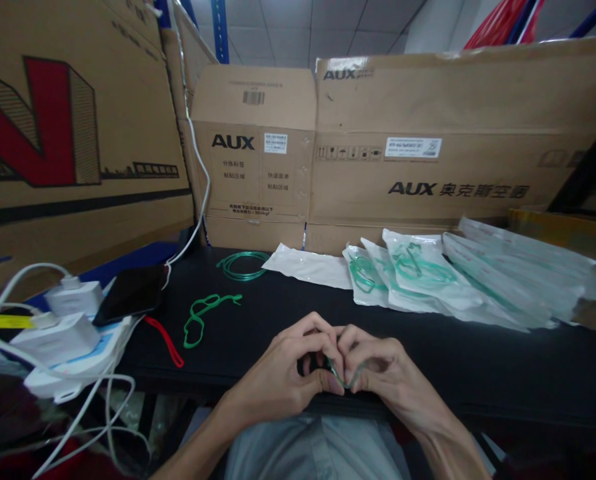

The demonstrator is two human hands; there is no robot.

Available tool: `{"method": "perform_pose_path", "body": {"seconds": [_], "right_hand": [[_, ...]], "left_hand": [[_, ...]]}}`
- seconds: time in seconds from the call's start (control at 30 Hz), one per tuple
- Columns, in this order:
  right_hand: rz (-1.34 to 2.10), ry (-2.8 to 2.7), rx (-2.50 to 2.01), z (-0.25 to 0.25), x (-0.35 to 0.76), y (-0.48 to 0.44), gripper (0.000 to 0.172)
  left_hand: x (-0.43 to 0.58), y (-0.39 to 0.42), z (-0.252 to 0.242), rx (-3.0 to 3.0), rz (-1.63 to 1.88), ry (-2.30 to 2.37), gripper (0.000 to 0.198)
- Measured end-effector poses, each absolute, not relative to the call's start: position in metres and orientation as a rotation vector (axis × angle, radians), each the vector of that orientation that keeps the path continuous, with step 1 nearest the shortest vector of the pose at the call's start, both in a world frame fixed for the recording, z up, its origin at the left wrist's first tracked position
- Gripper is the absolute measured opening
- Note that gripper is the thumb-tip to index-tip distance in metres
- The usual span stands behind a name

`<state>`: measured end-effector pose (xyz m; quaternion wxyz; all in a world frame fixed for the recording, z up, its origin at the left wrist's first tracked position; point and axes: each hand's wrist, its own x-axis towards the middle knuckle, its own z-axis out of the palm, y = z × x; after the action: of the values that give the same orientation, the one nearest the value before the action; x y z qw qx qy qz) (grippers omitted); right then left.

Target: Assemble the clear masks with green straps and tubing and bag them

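My left hand [298, 367] and my right hand [385, 365] meet in front of me, near the front edge of the black table. The fingers of both are curled in a pinch on a thin, greenish, see-through strip [347, 385]. It bends in a shallow V between the two thumbs. Most of it is hidden by the fingers, so I cannot tell its full shape. Beyond the hands to the left lie a green elastic cord [194, 344] and a coil of clear green tubing [243, 277].
White pouches [425, 270] with green tubing inside overlap at the right, beside a flat white pouch [311, 267]. At the left are a red strap [165, 343], a dark phone [133, 293] and a power strip [61, 373] with white cables. Cardboard panels [258, 193] wall the back.
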<state>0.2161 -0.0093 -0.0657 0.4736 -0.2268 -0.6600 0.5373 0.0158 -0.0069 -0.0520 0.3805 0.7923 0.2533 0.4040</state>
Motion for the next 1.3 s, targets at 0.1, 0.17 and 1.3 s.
{"method": "perform_pose_path", "body": {"seconds": [0.1,0.17,1.3], "right_hand": [[1.319,-1.623,-0.551,-0.065,0.216,-0.01,0.01],[1.299,-1.603,-0.574,-0.066,0.215,-0.009,0.009],[0.81,-1.596,-1.041,-0.082,0.2,0.005,0.04]], "left_hand": [[0.015,-0.004,-0.052,2.024,1.037,0.679,0.009],[0.014,-0.003,-0.051,2.042,1.055,0.719,0.008],[-0.024,0.013,-0.036,2.087,1.018,1.369,0.032]]}}
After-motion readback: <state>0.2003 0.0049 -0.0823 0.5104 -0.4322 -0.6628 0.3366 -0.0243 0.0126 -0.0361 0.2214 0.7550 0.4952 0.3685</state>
